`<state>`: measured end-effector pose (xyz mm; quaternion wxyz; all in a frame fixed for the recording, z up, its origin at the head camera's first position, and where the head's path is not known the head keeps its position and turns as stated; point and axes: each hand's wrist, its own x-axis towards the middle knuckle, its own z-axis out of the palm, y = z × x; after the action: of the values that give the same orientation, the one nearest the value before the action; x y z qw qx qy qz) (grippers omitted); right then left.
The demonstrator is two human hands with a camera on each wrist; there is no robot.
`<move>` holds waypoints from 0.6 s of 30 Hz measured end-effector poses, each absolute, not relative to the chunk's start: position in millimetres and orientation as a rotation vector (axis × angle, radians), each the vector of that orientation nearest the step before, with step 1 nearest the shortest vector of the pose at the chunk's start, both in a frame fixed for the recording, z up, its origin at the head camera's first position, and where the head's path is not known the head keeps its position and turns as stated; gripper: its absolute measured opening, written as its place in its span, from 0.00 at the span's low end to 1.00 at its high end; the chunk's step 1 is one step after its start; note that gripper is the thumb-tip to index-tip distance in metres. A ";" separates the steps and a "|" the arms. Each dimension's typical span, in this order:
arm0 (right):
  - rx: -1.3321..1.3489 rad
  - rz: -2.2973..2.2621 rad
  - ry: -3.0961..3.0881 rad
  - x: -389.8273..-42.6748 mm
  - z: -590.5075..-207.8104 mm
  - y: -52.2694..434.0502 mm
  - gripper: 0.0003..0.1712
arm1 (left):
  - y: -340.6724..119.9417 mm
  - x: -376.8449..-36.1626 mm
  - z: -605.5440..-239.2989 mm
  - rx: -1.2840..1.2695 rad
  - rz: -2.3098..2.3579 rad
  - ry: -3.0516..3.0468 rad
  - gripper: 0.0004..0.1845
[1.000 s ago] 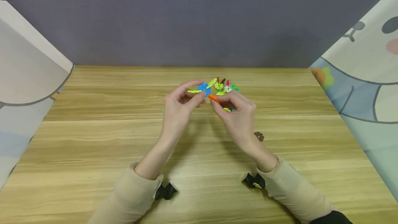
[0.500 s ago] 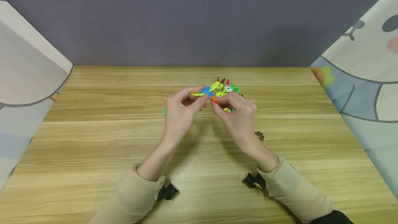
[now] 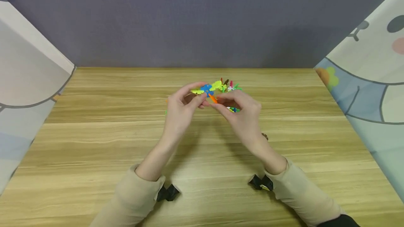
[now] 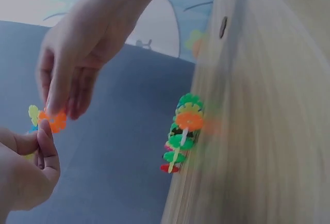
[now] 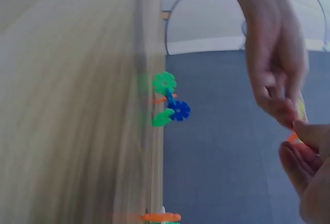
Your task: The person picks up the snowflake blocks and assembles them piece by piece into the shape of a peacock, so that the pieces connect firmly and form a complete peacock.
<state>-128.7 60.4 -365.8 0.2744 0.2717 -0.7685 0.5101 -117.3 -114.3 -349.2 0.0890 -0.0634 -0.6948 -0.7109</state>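
My left hand (image 3: 180,108) pinches a blue snowflake disc (image 3: 206,88) between thumb and fingers, raised over the table. A yellow-green snowflake disc (image 3: 216,86) joins it on the right, and another yellow-green piece (image 3: 197,91) sticks out on the left. Thumb and fingertips of my right hand (image 3: 243,113) pinch an orange snowflake disc (image 3: 213,98) right at the blue one's near edge. In the left wrist view the orange disc (image 4: 59,122) shows its notched face between both hands. Fingers cover much of the pieces in the right wrist view.
Joined snowflake discs (image 3: 233,87) in several colours stand behind my right hand, on the wooden table (image 3: 113,143). A loose brown disc (image 3: 265,136) lies by my right wrist. The right wrist view shows a green and blue assembly (image 5: 179,110). A grey panel (image 3: 195,23) borders the back.
The orange disc has shifted slightly left and turned steeper, and my right fingertips are closer to my left ones. The blue and yellow-green pieces dipped right, then came back, tilted differently.
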 end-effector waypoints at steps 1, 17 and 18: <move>0.724 1.461 -2.090 -130.3 -365.7 64.5 0.12 | -115.4 -118.0 -348.3 -0.184 -2.125 -2.057 0.16; 1.049 1.722 -2.896 -167.7 -398.5 197.2 0.24 | -113.4 -122.5 -344.9 -0.296 -2.237 -2.066 0.12; 1.059 1.694 -2.929 -168.0 -400.8 204.6 0.25 | -113.4 -122.8 -344.9 -0.306 -2.226 -2.075 0.13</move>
<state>-168.0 204.6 -400.8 -0.2007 0.2925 -0.8093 0.4682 -122.8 -113.4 -344.9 0.0417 -0.0999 -0.6778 -0.7272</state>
